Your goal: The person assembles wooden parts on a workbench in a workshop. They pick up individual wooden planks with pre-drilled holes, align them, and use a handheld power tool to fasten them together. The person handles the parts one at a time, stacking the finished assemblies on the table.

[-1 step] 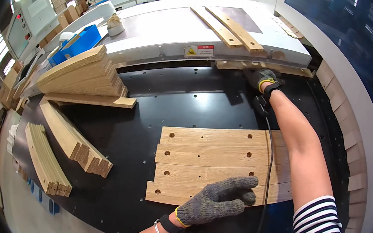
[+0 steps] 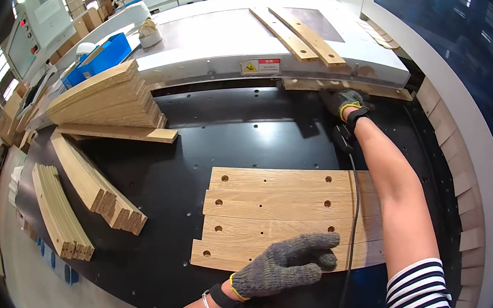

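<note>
My left hand (image 2: 288, 265), in a grey knit glove with a yellow cuff, hovers over or rests on the front boards with its fingers stretched apart and nothing in them. Beneath and beside it, several light wooden boards (image 2: 240, 205) with drilled holes lie edge to edge on the black table (image 2: 173, 206). My right arm reaches far forward. The gloved right hand (image 2: 350, 99) is at a wooden strip (image 2: 387, 93) lying along the base of the white machine bed; its fingers are dark and mostly hidden, so their grip is unclear. A black cable (image 2: 355, 221) hangs from a small black device near that wrist.
At left stand a tall stack of boards (image 2: 107, 98) and two lower bundles, one of thick boards (image 2: 91, 179) and one of narrow strips (image 2: 60, 212). Two drilled strips (image 2: 305, 36) lie on the white machine bed (image 2: 212, 31). A blue bin (image 2: 102, 61) sits at its left; a flap curtain (image 2: 451, 147) borders the right.
</note>
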Demonstrator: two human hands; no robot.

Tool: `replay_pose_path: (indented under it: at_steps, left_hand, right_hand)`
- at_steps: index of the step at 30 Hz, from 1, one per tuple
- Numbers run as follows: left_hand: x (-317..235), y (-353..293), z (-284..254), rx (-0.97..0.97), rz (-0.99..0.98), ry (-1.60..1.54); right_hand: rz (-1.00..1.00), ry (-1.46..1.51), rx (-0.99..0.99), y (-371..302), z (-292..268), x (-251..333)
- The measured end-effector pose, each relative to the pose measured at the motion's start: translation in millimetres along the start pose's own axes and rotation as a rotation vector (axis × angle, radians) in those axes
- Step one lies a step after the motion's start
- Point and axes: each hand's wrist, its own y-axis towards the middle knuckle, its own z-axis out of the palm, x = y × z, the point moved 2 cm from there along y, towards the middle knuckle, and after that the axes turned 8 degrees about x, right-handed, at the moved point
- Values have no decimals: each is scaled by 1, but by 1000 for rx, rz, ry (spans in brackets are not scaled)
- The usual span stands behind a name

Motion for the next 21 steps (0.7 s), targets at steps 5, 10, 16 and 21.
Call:
replay_pose_path:
  at_steps: [5,10,16,21]
  left_hand:
    - [-2,-3,1,-19,-16,-28]
    - [-2,-4,3,-12,42,27]
    - [1,7,3,-1,77,129]
    - [4,4,-5,-51,163,289]
  right_hand:
    - [16,10,-77,-17,-4,15]
    - [-89,-63,-14,2,2,-1]
    - [-381,-342,-122,0,-1,-16]
    - [-675,-355,167,-109,-28,168]
